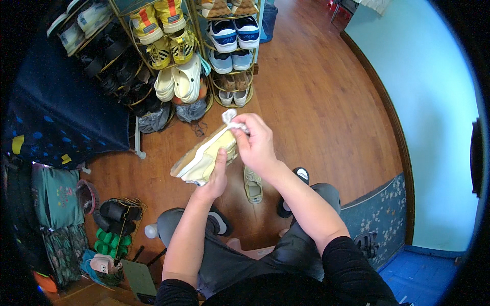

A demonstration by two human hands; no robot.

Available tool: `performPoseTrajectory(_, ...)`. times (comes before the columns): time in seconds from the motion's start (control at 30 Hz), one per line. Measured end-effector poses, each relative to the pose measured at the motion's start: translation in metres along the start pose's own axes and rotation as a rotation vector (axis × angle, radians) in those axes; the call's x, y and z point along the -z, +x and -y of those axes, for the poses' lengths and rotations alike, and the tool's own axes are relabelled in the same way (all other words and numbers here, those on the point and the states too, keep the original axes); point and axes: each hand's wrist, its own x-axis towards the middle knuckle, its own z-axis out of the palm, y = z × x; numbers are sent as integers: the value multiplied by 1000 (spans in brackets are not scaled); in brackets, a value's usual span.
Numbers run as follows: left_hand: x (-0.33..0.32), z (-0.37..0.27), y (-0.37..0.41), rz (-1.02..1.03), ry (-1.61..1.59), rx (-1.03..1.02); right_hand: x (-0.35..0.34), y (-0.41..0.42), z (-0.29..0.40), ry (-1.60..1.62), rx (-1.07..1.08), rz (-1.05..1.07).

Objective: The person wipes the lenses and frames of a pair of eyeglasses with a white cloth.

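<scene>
My left hand (217,174) holds a pale yellow sneaker (208,158) by its upper, near the heel end, with the thumb along its side. The shoe is tilted, its white-edged, tan sole turned to the upper left. At the shoe's far end, my right hand (254,139) pinches a white cloth (229,116) against or just beside the sole's rim; part of the cloth is hidden by the fingers. A second sneaker (252,185) of similar colour stands on the floor below my hands, between my feet, its opening facing up.
Tall metal racks (212,82) with many shoes stand ahead and to the left. Dark slippers (115,216) and green slippers (111,243) sit at the lower left, near a white bottle or cup (151,231). A blue patterned mat (377,222) lies by the right wall.
</scene>
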Motion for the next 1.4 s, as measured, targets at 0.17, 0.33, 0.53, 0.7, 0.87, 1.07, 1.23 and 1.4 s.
performPoseTrajectory(0.17,1,3,0,1,10,-55,5,10,-6,-68,-11,-34)
performPoseTrajectory(0.33,-1,4,0,-18,-33,-37,3,1,0,-1,130,78)
performPoseTrajectory(0.53,-2,8,3,-8,-21,-1,2,5,-4,-17,61,11)
performPoseTrajectory(0.7,0,3,0,-8,-127,44,6,8,-7,-56,-45,6)
performPoseTrajectory(0.87,2,12,3,-5,-272,58,2,-1,-4,-10,126,50)
performPoseTrajectory(1.07,0,0,3,-2,-187,61,6,6,-9,-70,-16,-28)
performPoseTrajectory(1.23,4,2,-1,30,-102,76,0,0,7,9,113,110)
performPoseTrajectory(1.4,-3,10,-2,54,6,-21,12,1,12,-30,153,160)
